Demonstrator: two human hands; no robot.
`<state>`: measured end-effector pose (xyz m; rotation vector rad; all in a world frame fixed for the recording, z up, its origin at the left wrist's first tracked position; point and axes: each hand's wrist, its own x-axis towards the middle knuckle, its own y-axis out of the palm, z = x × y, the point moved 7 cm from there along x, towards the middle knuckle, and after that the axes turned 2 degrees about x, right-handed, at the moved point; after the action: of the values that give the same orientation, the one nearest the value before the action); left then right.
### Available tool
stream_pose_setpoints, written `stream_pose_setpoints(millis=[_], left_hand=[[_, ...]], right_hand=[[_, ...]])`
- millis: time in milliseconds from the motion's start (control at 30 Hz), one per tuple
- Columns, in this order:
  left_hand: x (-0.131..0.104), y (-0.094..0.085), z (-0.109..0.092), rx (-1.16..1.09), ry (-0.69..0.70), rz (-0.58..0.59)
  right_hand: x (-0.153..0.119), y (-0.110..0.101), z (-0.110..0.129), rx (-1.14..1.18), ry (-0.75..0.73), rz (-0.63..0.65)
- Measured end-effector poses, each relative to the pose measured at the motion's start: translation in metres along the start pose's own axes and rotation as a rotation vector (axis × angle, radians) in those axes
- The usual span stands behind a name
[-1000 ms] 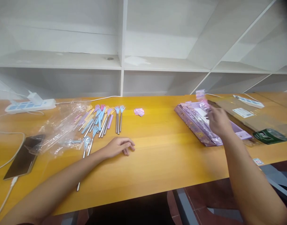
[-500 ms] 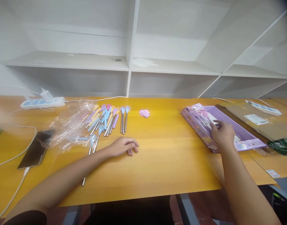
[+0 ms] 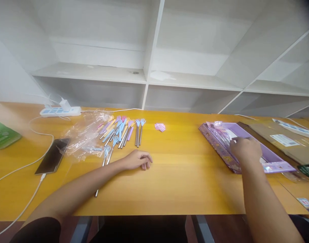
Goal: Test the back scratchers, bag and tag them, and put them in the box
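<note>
My left hand [image 3: 139, 160] rests on the table with its fingers loosely bent and nothing in it. Beside that forearm lie telescopic back scratchers [image 3: 122, 131] with steel rods and blue, purple, yellow and pink claw heads. Over at the right, my right hand [image 3: 246, 150] reaches into an open purple box [image 3: 278, 167]. Its fingers are bent down by clear-wrapped pink and purple packets [image 3: 222, 131] along the box's left side; the fingertips are partly hidden, so what they pinch cannot be made out. A small pile of pink cards [image 3: 159, 127] lies between both hands, farther back.
Crumpled clear plastic bags [image 3: 83, 135] lie left of the scratchers. A phone [image 3: 52, 157] on a white cable and a power strip [image 3: 60, 111] are at the left, near a green package [image 3: 4, 134]. A cardboard box [image 3: 283, 135] sits right of the purple box. White shelves [image 3: 93, 72] stand behind.
The view has shifted a little, so more of the left side shows. My right hand's fingers have bent in further over the packets. My left hand stays on the table, fingers slightly more curled.
</note>
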<state>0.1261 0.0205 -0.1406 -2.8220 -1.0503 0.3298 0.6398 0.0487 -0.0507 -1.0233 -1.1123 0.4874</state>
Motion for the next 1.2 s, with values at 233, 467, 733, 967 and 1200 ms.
stream_pose_setpoints(millis=[233, 467, 733, 967, 1200], left_hand=[[-0.01, -0.036, -0.028, 0.425, 0.123, -0.314], [-0.024, -0.102, -0.062, 1.378, -0.06, -0.645], [-0.024, -0.126, -0.038, 1.359, -0.348, -0.56], [-0.026, -0.127, -0.035, 1.305, -0.43, -0.548], [-0.03, -0.136, -0.031, 1.222, -0.479, -0.609]], right_hand=[[-0.032, 0.009, 0.17, 0.388, -0.288, 0.142], [-0.12, 0.034, 0.286, 0.662, -0.548, 0.252], [-0.134, 0.025, 0.279, 0.902, -0.686, 0.403], [-0.139, 0.026, 0.289, 0.896, -0.742, 0.455], [-0.138, 0.026, 0.286, 0.905, -0.729, 0.469]])
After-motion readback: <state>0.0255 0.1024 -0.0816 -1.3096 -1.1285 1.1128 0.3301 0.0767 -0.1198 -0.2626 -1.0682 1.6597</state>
